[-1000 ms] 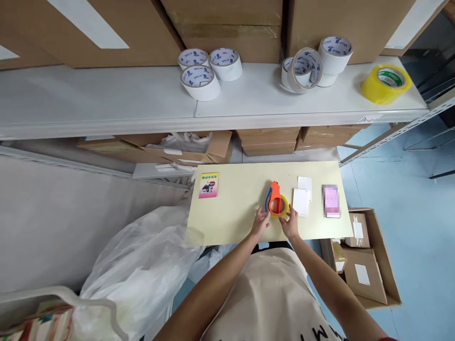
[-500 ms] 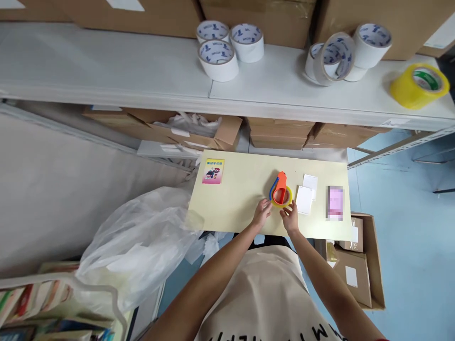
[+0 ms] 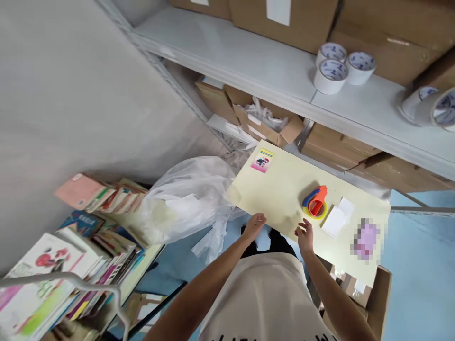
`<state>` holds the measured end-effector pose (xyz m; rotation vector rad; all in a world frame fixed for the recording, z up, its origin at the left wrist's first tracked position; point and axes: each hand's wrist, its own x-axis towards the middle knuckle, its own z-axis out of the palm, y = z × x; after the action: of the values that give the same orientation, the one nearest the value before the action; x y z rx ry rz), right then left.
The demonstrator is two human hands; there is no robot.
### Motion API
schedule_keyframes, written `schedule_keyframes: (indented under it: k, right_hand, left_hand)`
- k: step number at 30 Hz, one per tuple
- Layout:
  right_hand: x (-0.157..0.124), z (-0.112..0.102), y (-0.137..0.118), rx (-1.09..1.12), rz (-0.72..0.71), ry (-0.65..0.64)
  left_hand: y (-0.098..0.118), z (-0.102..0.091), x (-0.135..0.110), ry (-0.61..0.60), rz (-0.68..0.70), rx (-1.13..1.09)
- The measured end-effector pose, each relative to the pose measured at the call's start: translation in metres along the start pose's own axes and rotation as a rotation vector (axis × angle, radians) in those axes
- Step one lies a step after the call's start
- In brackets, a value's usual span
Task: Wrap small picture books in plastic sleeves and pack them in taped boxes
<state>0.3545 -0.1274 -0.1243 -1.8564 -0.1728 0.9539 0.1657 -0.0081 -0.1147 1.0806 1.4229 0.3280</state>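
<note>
At the front edge of the pale yellow table (image 3: 280, 199), my left hand (image 3: 255, 226) is empty, its fingers loosely stretched out. My right hand (image 3: 304, 234) hovers over the same edge, fingers apart and slightly bent, holding nothing. Just beyond it lies an orange and blue tape dispenser (image 3: 321, 193) with a roll of yellow tape; the hand does not touch it. White cards (image 3: 334, 220) lie to the right of the dispenser. A small booklet (image 3: 263, 160) with a yellow and pink cover rests near the far left corner.
A blurred-out purple item (image 3: 366, 239) lies at the table's right. Behind stands a grey shelf (image 3: 227, 47) with white tape rolls (image 3: 331, 76) and cardboard boxes (image 3: 284, 23). Left are a clear plastic bag (image 3: 188, 194) and stacked books (image 3: 53, 270). An open carton (image 3: 382, 298) stands below right.
My view has turned to the left, bringing the books into sight. Both hands have drawn back from the tape dispenser, which stays on the table.
</note>
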Motion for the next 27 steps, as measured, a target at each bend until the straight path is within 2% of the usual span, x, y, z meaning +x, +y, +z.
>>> schedule_keyframes:
  k: [6,9,13,17,19,22,27]
  right_hand:
    - [-0.015,0.055,-0.020,-0.039,-0.123,-0.167]
    - [-0.029,0.094,-0.028,-0.075,-0.209,-0.260]
    - [-0.061,0.154,-0.030,-0.137,-0.270,-0.423]
    - [-0.096,0.206,-0.027,-0.287,-0.279,-0.611]
    - [-0.107,0.226,-0.028,-0.360,-0.305,-0.677]
    - [-0.111,0.250,-0.037,-0.431,-0.374,-0.725]
    - [-0.100,0.290,-0.067,-0.535,-0.513,-0.742]
  left_hand:
    - [-0.022,-0.074,-0.030,0.070,0.059,-0.055]
    - [-0.040,-0.125,-0.048,0.142,0.124,-0.098]
    - [-0.074,-0.196,-0.068,0.289,0.170,-0.157]
    - [-0.105,-0.250,-0.080,0.415,0.170,-0.197]
    - [-0.112,-0.268,-0.082,0.455,0.196,-0.178]
    - [-0.114,-0.282,-0.074,0.507,0.239,-0.125]
    - [-0.098,-0.281,-0.049,0.563,0.314,0.072]
